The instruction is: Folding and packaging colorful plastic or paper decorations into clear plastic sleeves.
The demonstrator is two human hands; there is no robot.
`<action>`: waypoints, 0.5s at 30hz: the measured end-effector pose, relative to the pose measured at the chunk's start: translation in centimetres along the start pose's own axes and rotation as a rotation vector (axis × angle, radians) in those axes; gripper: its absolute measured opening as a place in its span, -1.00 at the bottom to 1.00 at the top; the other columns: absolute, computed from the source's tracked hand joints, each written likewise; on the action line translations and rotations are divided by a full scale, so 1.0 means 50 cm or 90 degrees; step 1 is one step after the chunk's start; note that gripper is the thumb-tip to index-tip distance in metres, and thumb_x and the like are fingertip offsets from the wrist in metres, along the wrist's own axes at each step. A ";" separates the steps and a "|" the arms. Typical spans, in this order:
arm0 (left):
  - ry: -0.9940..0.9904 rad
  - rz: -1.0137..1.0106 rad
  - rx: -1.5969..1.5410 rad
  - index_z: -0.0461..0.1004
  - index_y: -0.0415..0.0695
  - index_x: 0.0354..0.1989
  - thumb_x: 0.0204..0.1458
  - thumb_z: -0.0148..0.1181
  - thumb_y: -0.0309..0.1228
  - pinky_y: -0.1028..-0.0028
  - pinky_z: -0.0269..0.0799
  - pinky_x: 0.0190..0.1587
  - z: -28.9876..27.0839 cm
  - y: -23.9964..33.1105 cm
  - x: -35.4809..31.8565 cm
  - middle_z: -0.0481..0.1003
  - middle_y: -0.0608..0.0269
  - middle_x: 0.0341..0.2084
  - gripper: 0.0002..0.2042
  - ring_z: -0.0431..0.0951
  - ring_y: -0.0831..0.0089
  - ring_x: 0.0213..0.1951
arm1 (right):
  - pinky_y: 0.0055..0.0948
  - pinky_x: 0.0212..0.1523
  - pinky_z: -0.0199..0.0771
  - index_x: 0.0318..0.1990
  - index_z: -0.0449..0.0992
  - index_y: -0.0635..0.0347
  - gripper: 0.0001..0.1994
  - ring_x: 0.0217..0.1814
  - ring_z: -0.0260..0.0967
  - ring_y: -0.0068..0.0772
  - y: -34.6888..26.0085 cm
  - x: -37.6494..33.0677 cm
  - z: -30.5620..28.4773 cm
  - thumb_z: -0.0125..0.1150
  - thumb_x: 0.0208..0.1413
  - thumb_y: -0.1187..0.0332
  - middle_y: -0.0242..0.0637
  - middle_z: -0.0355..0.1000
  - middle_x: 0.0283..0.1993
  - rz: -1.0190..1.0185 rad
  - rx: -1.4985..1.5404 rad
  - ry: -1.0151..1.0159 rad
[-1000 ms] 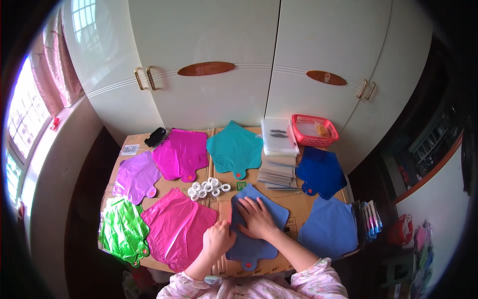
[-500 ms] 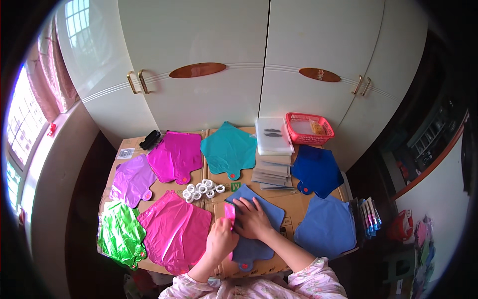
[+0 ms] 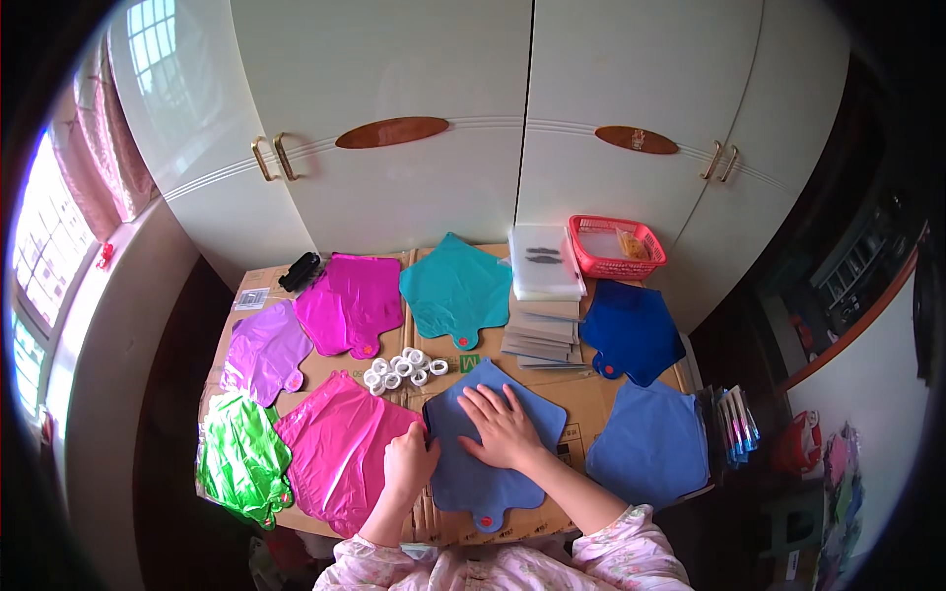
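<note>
A flat blue foil balloon point(image 3: 537, 404), five-pointed with a rounded tab marked by a red dot, lies before me. My right hand point(image 3: 501, 428) rests on it palm down, fingers spread. Closed in a fist, my left hand point(image 3: 410, 458) is at the balloon's left edge, over the side of a flat pink foil balloon point(image 3: 335, 448). Its curled fingers hide whatever they hold. Just beyond the blue balloon, several white rolls or rings point(image 3: 404, 369) sit in a small cluster.
Cardboard point(image 3: 581, 399) covers the table. More flat foil balloons lie around: green point(image 3: 241, 458), lilac point(image 3: 264, 350), magenta point(image 3: 350, 305), teal point(image 3: 455, 291), dark blue point(image 3: 633, 333) and light blue point(image 3: 648, 443). Clear bags point(image 3: 545, 276), grey cards point(image 3: 542, 335) and a red basket point(image 3: 581, 258) stand behind.
My left hand has moved left, off the blue balloon's middle. The pink strip that showed along the blue balloon's left side is gone, and that side lies flat. My right hand stays spread.
</note>
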State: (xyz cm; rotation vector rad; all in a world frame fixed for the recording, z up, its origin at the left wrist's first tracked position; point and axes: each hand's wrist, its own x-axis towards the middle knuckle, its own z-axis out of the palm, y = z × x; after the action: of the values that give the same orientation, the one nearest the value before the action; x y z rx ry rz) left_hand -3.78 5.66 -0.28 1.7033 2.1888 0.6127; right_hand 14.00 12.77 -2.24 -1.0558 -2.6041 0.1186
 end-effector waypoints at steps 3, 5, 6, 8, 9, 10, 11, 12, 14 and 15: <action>-0.023 0.021 -0.064 0.40 -0.20 -0.48 -0.09 0.20 -0.26 0.10 0.48 -0.41 -0.004 0.017 -0.003 0.48 -0.08 -0.66 -0.76 0.54 -0.05 -0.53 | 0.07 0.36 -0.17 0.24 0.24 0.01 -0.37 0.41 -0.06 -0.24 0.003 -0.003 0.004 0.09 0.04 -0.05 -0.24 0.08 0.34 0.001 0.005 -0.002; -0.032 0.041 -0.064 0.43 -0.19 -0.48 -0.10 0.18 -0.23 0.10 0.49 -0.43 0.003 0.028 -0.003 0.47 -0.05 -0.69 -0.75 0.54 -0.04 -0.55 | 0.07 0.36 -0.18 0.23 0.24 0.04 -0.37 0.42 -0.08 -0.24 0.002 -0.001 -0.001 0.10 0.03 -0.04 -0.24 0.07 0.34 0.002 0.015 -0.009; -0.029 0.060 -0.059 0.44 -0.19 -0.47 -0.10 0.17 -0.22 0.10 0.49 -0.43 0.006 0.038 -0.001 0.47 -0.05 -0.70 -0.75 0.54 -0.04 -0.56 | 0.07 0.36 -0.18 0.23 0.25 0.04 -0.37 0.42 -0.08 -0.24 0.003 -0.002 -0.003 0.11 0.01 -0.02 -0.24 0.07 0.35 0.001 0.013 -0.015; -0.034 0.085 -0.033 0.47 -0.22 -0.44 -0.13 0.18 -0.28 0.15 0.47 -0.43 0.014 0.061 0.000 0.45 0.00 -0.67 -0.77 0.53 0.02 -0.54 | 0.07 0.36 -0.18 0.23 0.26 0.04 -0.38 0.43 -0.09 -0.25 0.006 -0.003 -0.005 0.11 -0.01 0.02 -0.24 0.06 0.35 0.000 0.010 -0.027; -0.026 0.116 -0.029 0.47 -0.23 -0.42 -0.14 0.16 -0.29 0.15 0.48 -0.41 0.020 0.068 0.000 0.45 -0.03 -0.62 -0.77 0.53 0.01 -0.51 | 0.05 0.36 -0.19 0.21 0.28 0.05 -0.39 0.42 -0.09 -0.25 0.007 -0.003 -0.005 0.12 -0.03 0.05 -0.25 0.06 0.35 -0.001 0.005 -0.027; -0.018 0.147 -0.025 0.47 -0.23 -0.41 -0.15 0.15 -0.29 0.14 0.48 -0.38 0.028 0.072 0.001 0.45 -0.05 -0.57 -0.76 0.53 0.01 -0.48 | 0.03 0.37 -0.19 0.19 0.31 0.06 -0.40 0.42 -0.08 -0.24 0.007 -0.003 0.000 0.12 -0.06 0.09 -0.26 0.07 0.35 -0.001 0.000 -0.027; -0.011 0.178 -0.022 0.48 -0.24 -0.40 -0.15 0.14 -0.30 0.14 0.49 -0.36 0.033 0.076 0.000 0.45 -0.07 -0.52 -0.76 0.53 0.00 -0.45 | 0.01 0.38 -0.20 0.17 0.33 0.07 -0.41 0.42 -0.07 -0.24 0.009 -0.004 0.003 0.13 -0.08 0.12 -0.27 0.07 0.36 -0.002 -0.006 -0.026; -0.013 0.204 -0.037 0.47 -0.26 -0.39 -0.20 0.13 -0.36 0.15 0.47 -0.26 0.035 0.081 0.000 0.39 -0.09 -0.39 -0.77 0.50 0.00 -0.35 | 0.01 0.37 -0.19 0.16 0.34 0.07 -0.43 0.41 -0.07 -0.24 0.011 -0.005 0.007 0.12 -0.08 0.14 -0.28 0.07 0.36 -0.005 -0.001 -0.019; -0.004 0.224 -0.044 0.46 -0.27 -0.42 -0.22 0.12 -0.39 0.17 0.46 -0.23 0.042 0.083 0.000 0.38 -0.09 -0.36 -0.79 0.48 0.00 -0.31 | 0.01 0.37 -0.19 0.14 0.36 0.07 -0.45 0.41 -0.06 -0.25 0.015 -0.005 0.012 0.11 -0.08 0.17 -0.28 0.07 0.36 -0.013 0.008 -0.005; -0.002 0.233 -0.045 0.46 -0.27 -0.43 -0.24 0.12 -0.41 0.17 0.46 -0.21 0.044 0.083 0.000 0.37 -0.10 -0.35 -0.80 0.48 0.00 -0.29 | 0.01 0.37 -0.18 0.14 0.36 0.08 -0.46 0.40 -0.06 -0.25 0.017 -0.005 0.016 0.11 -0.08 0.18 -0.28 0.08 0.35 -0.011 0.024 -0.001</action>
State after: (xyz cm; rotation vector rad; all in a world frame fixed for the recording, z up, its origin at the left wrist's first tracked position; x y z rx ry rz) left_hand 0.77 6.85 -0.12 2.0801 1.8396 0.7638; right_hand 14.47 13.23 -3.22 -1.0195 -2.6014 0.1641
